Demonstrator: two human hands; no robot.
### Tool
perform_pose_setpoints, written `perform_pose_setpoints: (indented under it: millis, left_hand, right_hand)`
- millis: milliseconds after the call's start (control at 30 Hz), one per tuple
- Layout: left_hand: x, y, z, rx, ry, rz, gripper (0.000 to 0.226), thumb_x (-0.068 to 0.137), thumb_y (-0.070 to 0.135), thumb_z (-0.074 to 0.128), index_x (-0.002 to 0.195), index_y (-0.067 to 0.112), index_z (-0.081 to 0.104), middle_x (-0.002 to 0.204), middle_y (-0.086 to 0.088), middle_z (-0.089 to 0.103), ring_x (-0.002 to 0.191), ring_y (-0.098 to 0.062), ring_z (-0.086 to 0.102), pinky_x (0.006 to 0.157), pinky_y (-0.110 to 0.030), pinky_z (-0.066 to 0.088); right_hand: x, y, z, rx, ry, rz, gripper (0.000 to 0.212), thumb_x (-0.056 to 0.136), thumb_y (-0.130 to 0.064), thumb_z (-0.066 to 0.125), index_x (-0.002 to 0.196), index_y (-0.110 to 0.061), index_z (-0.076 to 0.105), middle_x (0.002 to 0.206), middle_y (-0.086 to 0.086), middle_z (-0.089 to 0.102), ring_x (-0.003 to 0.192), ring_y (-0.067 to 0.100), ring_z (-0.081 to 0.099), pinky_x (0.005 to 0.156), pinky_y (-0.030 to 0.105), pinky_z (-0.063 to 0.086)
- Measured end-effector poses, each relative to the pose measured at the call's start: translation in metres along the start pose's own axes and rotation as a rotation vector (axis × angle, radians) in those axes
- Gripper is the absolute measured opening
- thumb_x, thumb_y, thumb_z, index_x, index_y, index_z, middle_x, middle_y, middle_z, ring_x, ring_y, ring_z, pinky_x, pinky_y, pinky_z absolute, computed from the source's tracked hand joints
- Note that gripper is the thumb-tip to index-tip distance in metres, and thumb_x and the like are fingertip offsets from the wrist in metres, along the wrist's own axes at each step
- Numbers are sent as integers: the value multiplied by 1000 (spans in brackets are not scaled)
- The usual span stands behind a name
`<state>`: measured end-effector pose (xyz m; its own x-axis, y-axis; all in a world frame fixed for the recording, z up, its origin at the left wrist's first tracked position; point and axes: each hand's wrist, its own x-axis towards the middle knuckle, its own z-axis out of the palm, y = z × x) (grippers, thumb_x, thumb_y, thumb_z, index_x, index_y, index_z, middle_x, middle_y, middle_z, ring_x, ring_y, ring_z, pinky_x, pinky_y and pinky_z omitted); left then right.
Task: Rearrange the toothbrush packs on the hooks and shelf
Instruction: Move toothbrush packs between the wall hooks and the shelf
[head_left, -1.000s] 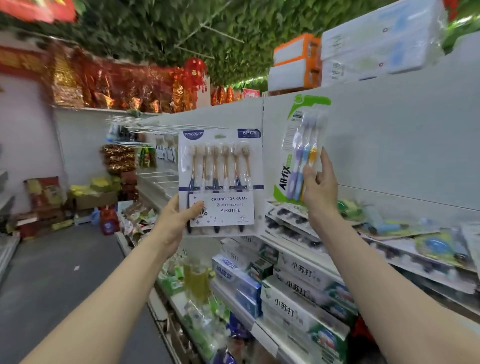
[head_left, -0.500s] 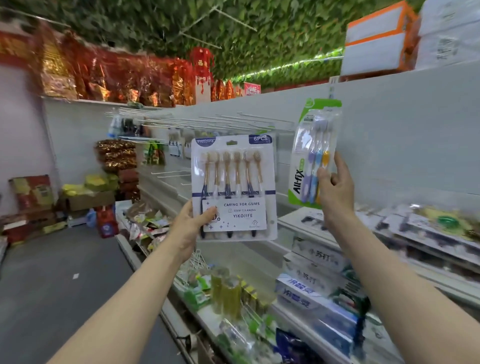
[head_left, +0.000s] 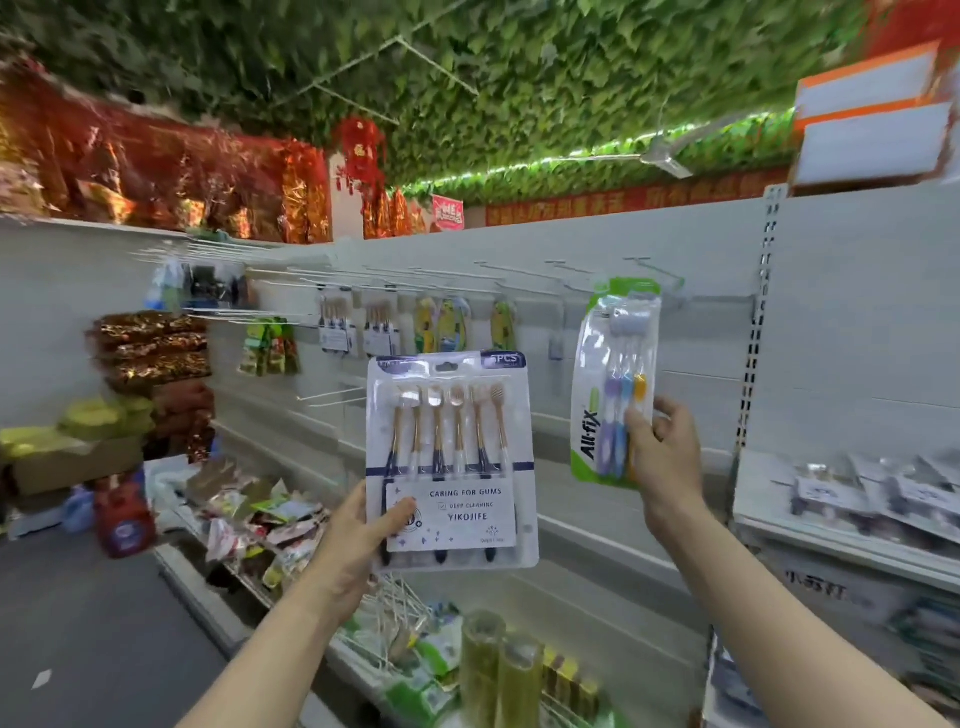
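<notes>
My left hand (head_left: 358, 540) grips the lower left corner of a wide white Yikojife toothbrush pack (head_left: 451, 462) with several gold-and-navy brushes, held upright in front of the shelving. My right hand (head_left: 662, 457) holds a narrow green All-fix toothbrush pack (head_left: 613, 384) by its lower right side, its top close under a wire hook (head_left: 655, 270) on the white back panel. More toothbrush packs (head_left: 382, 325) hang on hooks further left along the panel. Flat packs (head_left: 852, 488) lie on a shelf at the right.
Several bare wire hooks (head_left: 498, 270) run along the panel. Yellow-green bottles (head_left: 498, 670) and snack packets (head_left: 260, 525) fill lower shelves. Orange-and-white boxes (head_left: 872, 114) sit on top at right. A grey aisle floor (head_left: 78, 623) lies to the left.
My view has swung left along the shelving, so the right shelf slid toward the frame edge. Both hands keep their packs, and the green pack now sits nearer the hook.
</notes>
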<state>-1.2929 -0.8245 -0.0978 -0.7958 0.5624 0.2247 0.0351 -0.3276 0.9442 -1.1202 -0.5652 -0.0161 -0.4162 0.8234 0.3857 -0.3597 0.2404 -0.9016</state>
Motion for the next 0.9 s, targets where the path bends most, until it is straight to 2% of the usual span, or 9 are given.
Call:
perform_pose_setpoints:
  millis: [167,233,300,367,467,533,633,767,900]
  left_hand:
    - [67,0,-66,-36,-56,46,71,66,27,90,129,12,59,120,-15,71,114,-36,66,102,-55,48]
    - [95,6,-89,-46,-51,22,62,72,19,87,127,12,60,119,-14,72,113,-36,66,101,-54,49]
    - [121,12,-114,-30,-48,0,68,64,26,91,124,14,62,117,-14,72,108,-34,69,91,-50,55]
    - [145,19,-139,-15,-65,-6,93,40,41,100,122,15,63,113,-13,74,102,-32,72,75,-42,61]
    - [182,18,-178,-49,-66,-34,70,59,28,92,121,16,62,112,-13,74,102,-35,71,66,-42,62]
    - [206,11,-201,-76,-59,-74,63,63,20,92,119,18,63,111,-14,74,102,-36,70,70,-47,61]
    - [250,3,-231,-69,-71,-92,87,40,33,98,119,19,64,113,-13,74,106,-39,69,94,-58,52]
    - [315,-5,-258,-119,-115,-113,61,64,18,89,119,23,62,118,-12,72,116,-38,63,107,-61,41]
    - [367,-1,-274,-60,-249,-71,55,68,24,87,117,25,63,108,-4,76,109,-31,67,107,-57,41]
  right_hand:
    - [20,37,80,42,27,-29,19,102,-23,55,119,-24,47,111,4,69,96,20,72,78,41,61]
    - [30,49,112,73,32,-19,17,103,-19,54,118,-23,47,107,2,69,92,17,72,67,31,60]
    - [39,62,144,73,44,2,18,103,-19,53,119,-22,46,106,1,69,90,16,72,61,26,57]
    - [48,73,177,61,55,5,21,103,-19,53,122,-19,46,106,2,69,88,16,71,59,24,56]
    - [60,88,223,42,39,26,20,104,-20,52,123,-18,46,105,3,69,86,16,72,56,23,55]
    - [68,99,249,27,35,38,20,104,-22,52,122,-20,46,106,4,69,87,19,73,57,25,55]
    - [81,112,283,2,76,19,18,103,-23,53,120,-22,49,107,6,69,89,22,72,59,27,54]
    - [94,131,327,-35,173,5,18,102,-29,54,118,-23,52,104,5,71,86,19,73,57,27,55]
    - [96,131,362,-84,277,-51,21,98,-41,58,112,-26,55,97,-1,72,81,15,74,59,28,57]
